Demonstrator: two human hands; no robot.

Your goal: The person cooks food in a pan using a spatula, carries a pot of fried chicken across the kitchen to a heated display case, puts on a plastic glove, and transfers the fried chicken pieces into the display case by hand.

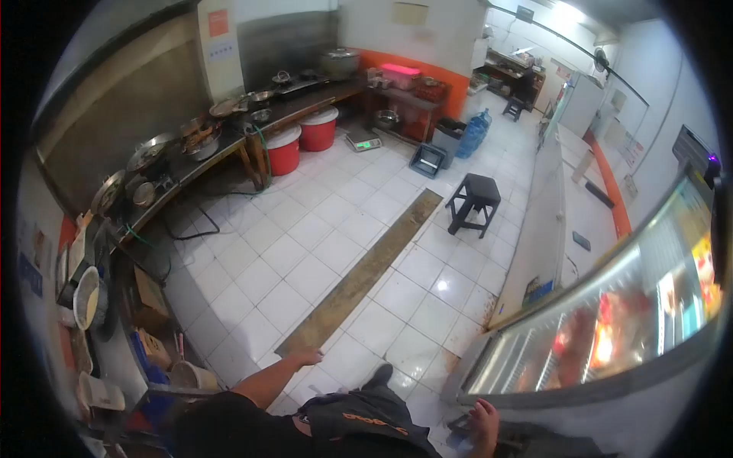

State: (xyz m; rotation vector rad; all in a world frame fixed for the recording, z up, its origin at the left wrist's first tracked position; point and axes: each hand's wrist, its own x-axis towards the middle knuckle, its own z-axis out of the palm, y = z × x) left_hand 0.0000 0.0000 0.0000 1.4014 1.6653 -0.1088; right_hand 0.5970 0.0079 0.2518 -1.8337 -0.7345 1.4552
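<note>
My left hand [309, 356] is held out ahead of my body, above the near end of a long brown strip [366, 267] set in the tiled floor. Its fingers look curled in, and nothing shows in them. At the lower right, my right hand [482, 420] is raised by the lower frame of a glass-fronted display fridge [611, 328]. The fingers there are loosely bent and a little apart, holding nothing I can see. Between the hands is my dark apron [374, 424] with orange lettering, and one dark shoe [379, 375] on the tiles.
A black stool [475, 200] stands on the floor ahead. Pans and a long cooking counter [294, 114] line the left wall, with red buckets [317, 131] and a scale [363, 142] below. Blue water bottles [475, 133] stand farther back. A phone-like object [581, 240] lies on the right counter.
</note>
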